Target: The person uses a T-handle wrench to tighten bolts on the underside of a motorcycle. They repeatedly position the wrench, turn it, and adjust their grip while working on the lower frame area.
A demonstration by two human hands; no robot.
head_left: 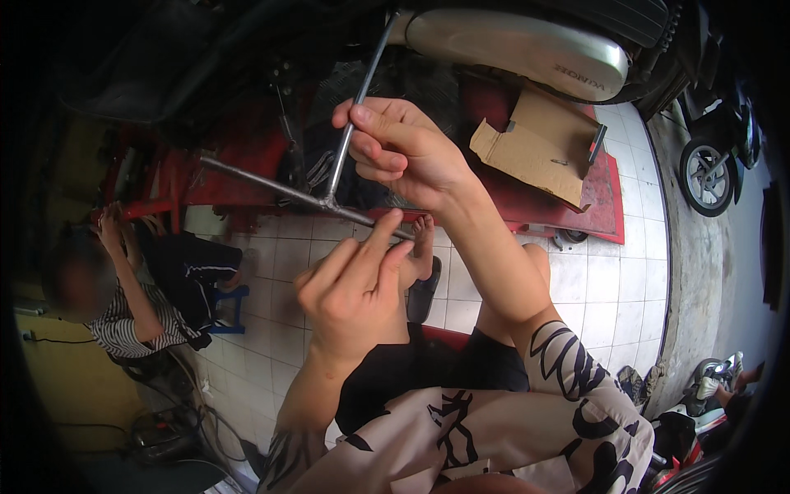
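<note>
A steel T-handle wrench (329,202) reaches up from its crossbar to the silver engine cover (518,51) at the top; its far tip meets dark parts I cannot make out. My right hand (410,150) is closed round the middle of the shaft, pinching it between thumb and fingers. Lower down, my left hand (347,288) has its index finger stretched against the right part of the crossbar, with the thumb apart and the other fingers loosely bent. That hand does not wrap the bar.
An opened cardboard box (539,148) lies on the red stand (607,198) at right, with a small dark piece on it. At left, a person in a striped shirt (148,321) works low by the red frame. Another motorcycle's wheel (706,176) stands far right.
</note>
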